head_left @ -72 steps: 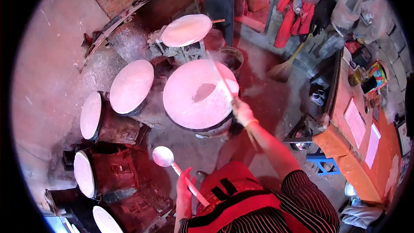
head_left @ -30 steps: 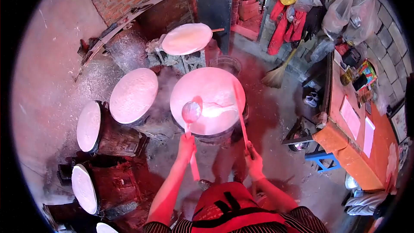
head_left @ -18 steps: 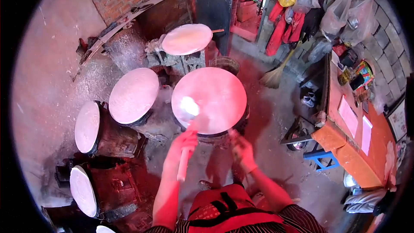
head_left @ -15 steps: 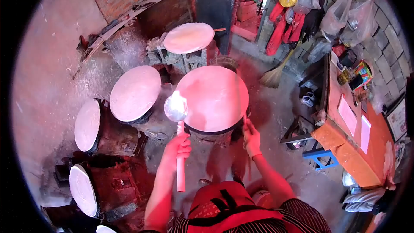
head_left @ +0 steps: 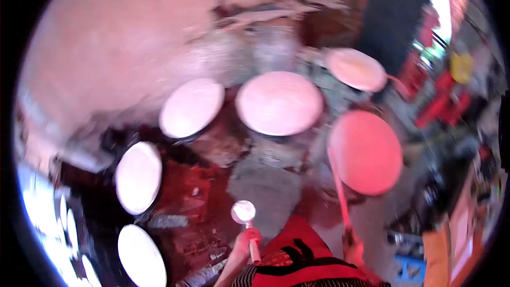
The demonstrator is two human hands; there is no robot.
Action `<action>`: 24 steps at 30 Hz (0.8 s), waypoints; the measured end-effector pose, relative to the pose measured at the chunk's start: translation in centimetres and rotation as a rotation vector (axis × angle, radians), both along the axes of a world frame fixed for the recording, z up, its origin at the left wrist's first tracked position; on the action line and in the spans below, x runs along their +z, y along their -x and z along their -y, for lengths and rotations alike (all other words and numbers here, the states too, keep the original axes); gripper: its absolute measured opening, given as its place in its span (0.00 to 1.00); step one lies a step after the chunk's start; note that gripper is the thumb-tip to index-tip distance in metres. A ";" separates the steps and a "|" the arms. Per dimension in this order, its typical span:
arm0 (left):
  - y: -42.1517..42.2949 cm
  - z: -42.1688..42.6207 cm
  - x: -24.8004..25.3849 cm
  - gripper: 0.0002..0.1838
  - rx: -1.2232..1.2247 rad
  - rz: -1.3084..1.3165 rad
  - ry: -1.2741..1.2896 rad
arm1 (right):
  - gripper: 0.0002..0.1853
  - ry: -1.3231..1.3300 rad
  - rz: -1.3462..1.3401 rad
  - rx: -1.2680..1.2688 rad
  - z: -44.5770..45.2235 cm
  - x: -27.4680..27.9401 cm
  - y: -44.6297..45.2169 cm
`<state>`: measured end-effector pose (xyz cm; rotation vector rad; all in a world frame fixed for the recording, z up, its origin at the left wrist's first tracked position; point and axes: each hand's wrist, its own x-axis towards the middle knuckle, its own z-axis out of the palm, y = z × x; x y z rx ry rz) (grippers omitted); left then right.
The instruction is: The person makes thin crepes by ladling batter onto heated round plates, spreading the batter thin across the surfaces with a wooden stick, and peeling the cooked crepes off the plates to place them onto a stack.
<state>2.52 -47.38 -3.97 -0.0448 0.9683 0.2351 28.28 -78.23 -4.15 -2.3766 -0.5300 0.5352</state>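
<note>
My left hand (head_left: 247, 243) is closed around the pale handle of a ladle (head_left: 244, 211), its shiny round bowl pointing up and away from me. In my right hand (head_left: 352, 245) is a long thin stick (head_left: 341, 194), which reaches to the near left edge of a round griddle (head_left: 366, 154). A smooth pale layer covers that griddle's top. Left of it stands another coated round griddle (head_left: 279, 103), beyond the ladle and apart from it. Motion blur hides whether the stick touches the surface.
More round, white-topped griddles (head_left: 192, 107) (head_left: 139, 177) (head_left: 142, 256) curve along my left on dark stands. At the back is a round board (head_left: 356, 69) with a pale disc and a handle. A blue stool (head_left: 410, 270) and an orange-sided table (head_left: 436, 258) are at right.
My view has swung left, so the griddles appear farther right and more show at left. The ladle has come back from the griddle, closer to my body. Both hands keep their holds.
</note>
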 end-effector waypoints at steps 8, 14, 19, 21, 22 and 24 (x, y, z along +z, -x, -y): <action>5.7 -9.2 1.8 0.04 0.654 0.258 0.186 | 0.22 -0.334 0.102 0.669 -34.6 4.2 -3.4; 6.3 -12.6 10.8 0.05 1.137 0.475 0.093 | 0.15 -0.332 0.225 1.347 -62.5 8.3 2.5; 7.1 -9.3 10.4 0.05 1.507 0.457 -0.030 | 0.19 -0.043 -0.132 1.609 -75.9 7.0 15.4; 8.2 -8.7 10.6 0.05 1.604 0.224 -0.121 | 0.17 -0.196 -0.037 1.710 -76.5 7.8 21.6; 8.8 -8.2 10.6 0.05 1.675 0.189 -0.150 | 0.17 -0.300 0.061 1.765 -75.6 9.3 24.7; 10.1 -6.4 10.2 0.05 1.800 0.120 -0.196 | 0.16 -0.290 0.157 1.895 -74.9 7.7 31.1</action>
